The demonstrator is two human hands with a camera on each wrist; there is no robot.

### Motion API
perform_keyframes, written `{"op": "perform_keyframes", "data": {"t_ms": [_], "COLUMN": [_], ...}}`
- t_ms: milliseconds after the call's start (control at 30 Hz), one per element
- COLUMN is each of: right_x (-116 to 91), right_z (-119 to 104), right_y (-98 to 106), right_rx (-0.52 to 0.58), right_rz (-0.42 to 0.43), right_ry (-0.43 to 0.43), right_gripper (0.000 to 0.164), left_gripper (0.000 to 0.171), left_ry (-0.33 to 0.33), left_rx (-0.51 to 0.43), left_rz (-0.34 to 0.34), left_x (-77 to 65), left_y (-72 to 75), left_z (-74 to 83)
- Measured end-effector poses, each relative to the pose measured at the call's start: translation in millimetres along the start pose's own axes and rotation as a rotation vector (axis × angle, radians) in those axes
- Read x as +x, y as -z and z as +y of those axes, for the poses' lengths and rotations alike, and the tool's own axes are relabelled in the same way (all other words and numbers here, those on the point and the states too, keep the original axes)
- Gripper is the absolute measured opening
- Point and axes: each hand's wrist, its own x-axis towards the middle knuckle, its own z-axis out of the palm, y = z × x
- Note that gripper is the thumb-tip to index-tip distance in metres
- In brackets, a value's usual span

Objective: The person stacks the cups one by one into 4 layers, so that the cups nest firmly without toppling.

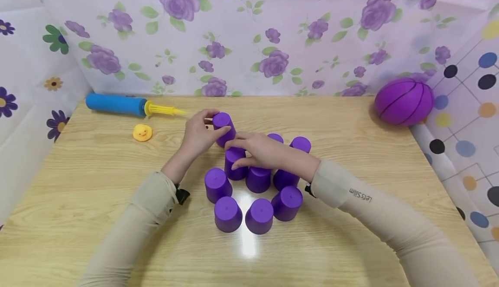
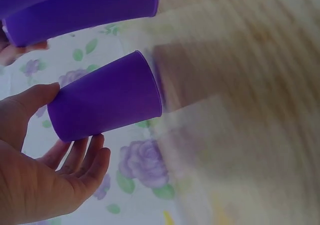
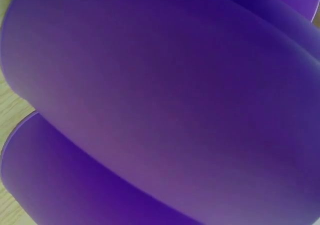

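Note:
My left hand (image 1: 199,134) grips an upside-down purple cup (image 1: 223,121) near its closed end, behind the other cups. In the left wrist view the thumb is on one side of that cup (image 2: 107,97) and the fingers on the other, its rim close over the tabletop. My right hand (image 1: 260,151) reaches across and holds a second upside-down cup (image 1: 236,173), thumb and fingers about its top. Purple cup walls (image 3: 160,105) fill most of the right wrist view, and the right hand is hidden there. Several more purple cups stand upside down around and in front, among them one (image 1: 228,215) nearest the body.
On the wooden table (image 1: 97,217) a blue pump (image 1: 117,104) with a yellow end lies at the back left. A yellow toy duck (image 1: 142,132) sits before it. A purple ball (image 1: 404,101) rests at the back right corner. Flowered sheeting (image 1: 241,31) hangs behind.

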Motion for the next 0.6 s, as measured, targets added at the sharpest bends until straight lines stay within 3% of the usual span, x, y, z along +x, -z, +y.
{"op": "perform_keyframes", "data": {"t_ms": [300,600], "right_x": [-1.1,-2.6], "right_z": [-3.8,-7.0], "right_y": [1.6,0.6], "right_rx": [-0.023,-0.087], "right_rz": [-0.001,-0.010], "right_ry": [-0.033,-0.077], "right_gripper": [0.045,0.048], "left_gripper": [0.054,0.067], "left_ry": [-0.006,0.036], "left_rx": [-0.008,-0.010], "left_rz": [0.020,-0.018], "left_x": [5.7,2.0], "left_y": [-9.5,-1.9], "left_z": [-4.3,-7.7]}}
